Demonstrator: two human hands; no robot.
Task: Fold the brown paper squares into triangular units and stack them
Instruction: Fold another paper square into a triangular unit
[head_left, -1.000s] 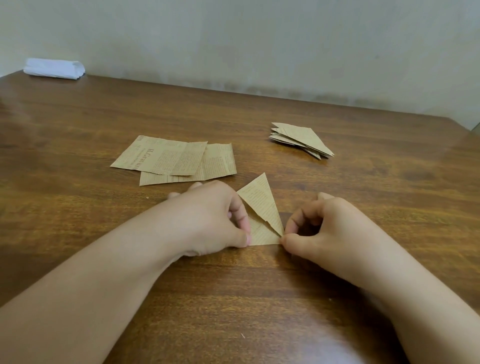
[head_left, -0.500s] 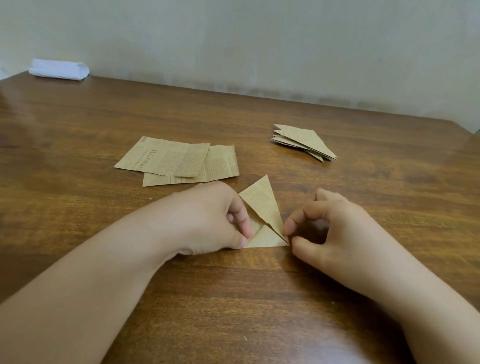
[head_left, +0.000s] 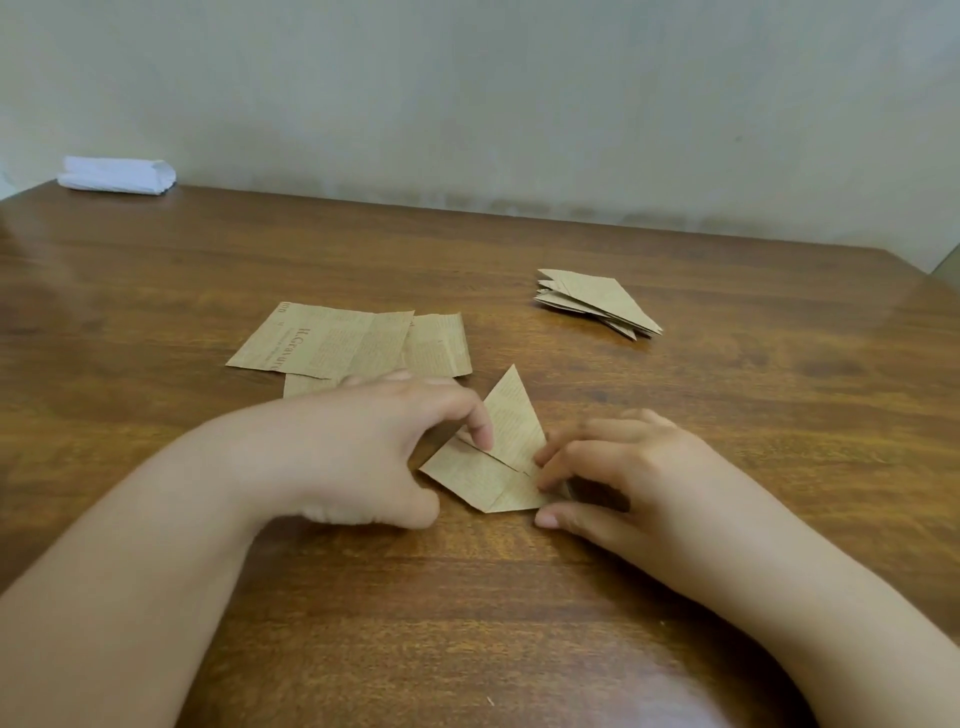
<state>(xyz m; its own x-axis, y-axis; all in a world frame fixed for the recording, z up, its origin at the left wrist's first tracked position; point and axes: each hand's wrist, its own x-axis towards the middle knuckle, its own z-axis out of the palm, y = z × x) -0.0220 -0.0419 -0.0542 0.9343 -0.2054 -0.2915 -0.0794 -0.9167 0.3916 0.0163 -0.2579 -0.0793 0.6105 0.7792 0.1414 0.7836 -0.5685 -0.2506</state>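
The half-folded brown paper triangle (head_left: 501, 457) is lying between both hands — left hand (head_left: 384, 447) fingertip pressing its crease, right hand (head_left: 618, 467) fingers resting relaxed on its right corner.

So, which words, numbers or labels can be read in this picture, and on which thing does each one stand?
"H.Gravure": large print on the top flat brown sheet, running sideways; the last letters are partly hidden, so the reading is uncertain.
Small print on that sheet: too small to read.
Print on the piece being folded: blurred, not readable.
Print on the stack of folded triangles: too small to read.
White bundle: no text visible.
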